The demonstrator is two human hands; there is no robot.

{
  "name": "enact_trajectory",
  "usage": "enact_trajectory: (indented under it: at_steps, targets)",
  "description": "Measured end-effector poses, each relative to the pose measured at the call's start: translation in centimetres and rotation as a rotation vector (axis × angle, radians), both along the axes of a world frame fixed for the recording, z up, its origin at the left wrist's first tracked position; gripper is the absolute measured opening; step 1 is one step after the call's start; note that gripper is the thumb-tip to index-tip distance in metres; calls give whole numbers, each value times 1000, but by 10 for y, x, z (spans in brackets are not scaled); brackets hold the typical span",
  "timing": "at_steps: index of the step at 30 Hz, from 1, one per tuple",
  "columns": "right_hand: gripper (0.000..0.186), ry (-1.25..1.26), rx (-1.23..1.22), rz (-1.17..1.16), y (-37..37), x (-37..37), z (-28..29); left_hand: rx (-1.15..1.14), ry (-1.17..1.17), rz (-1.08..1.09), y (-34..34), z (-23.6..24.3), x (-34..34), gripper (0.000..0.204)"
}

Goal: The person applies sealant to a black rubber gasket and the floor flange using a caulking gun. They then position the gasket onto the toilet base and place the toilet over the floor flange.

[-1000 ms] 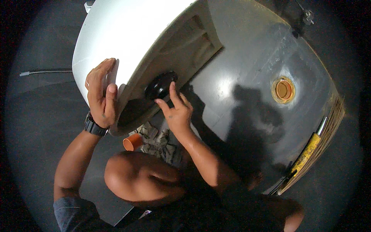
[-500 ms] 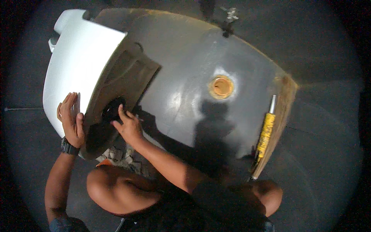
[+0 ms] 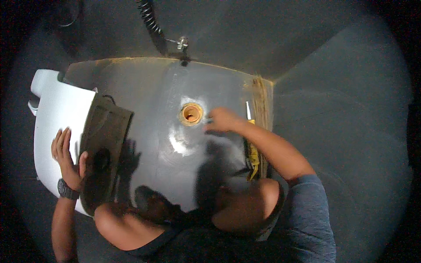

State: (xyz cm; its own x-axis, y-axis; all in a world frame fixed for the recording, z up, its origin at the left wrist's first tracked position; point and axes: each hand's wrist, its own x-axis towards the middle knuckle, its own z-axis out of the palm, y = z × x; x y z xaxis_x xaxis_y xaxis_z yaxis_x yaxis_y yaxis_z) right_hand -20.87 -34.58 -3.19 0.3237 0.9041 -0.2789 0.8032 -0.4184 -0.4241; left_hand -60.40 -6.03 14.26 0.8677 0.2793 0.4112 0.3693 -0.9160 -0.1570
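Note:
A white ceramic toilet (image 3: 66, 111) lies tipped on its side at the left, its hollow brown-grey underside (image 3: 107, 131) facing right, with a dark round outlet (image 3: 101, 158) in it. My left hand (image 3: 69, 160) rests flat on the white outer wall, thumb toward the base rim. Over the grey floor, my right hand (image 3: 223, 119) is just right of an orange drain pipe opening (image 3: 191, 114). Its fingers are curled together and slightly blurred; a small dark thing seems to show at the fingertips, but I cannot make it out.
A yellow sealant tube (image 3: 253, 151) with a pale nozzle lies at the right, partly behind my right forearm. Beyond it runs a brown-stained floor edge (image 3: 263, 105) along the wall. At the back wall are a metal valve (image 3: 182, 42) and a black coiled hose (image 3: 149, 17).
My right hand has left the toilet's outlet and moved right to the drain pipe opening. My left hand stays on the toilet. The view has shifted, showing more of the back wall.

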Motion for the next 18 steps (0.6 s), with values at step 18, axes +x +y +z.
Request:
enact_trajectory:
  at_steps: [18]
  targets:
    - [67, 1023, 80, -1817, -282, -177, -69, -1392, 382, -82, -285, -250, 278, 39]
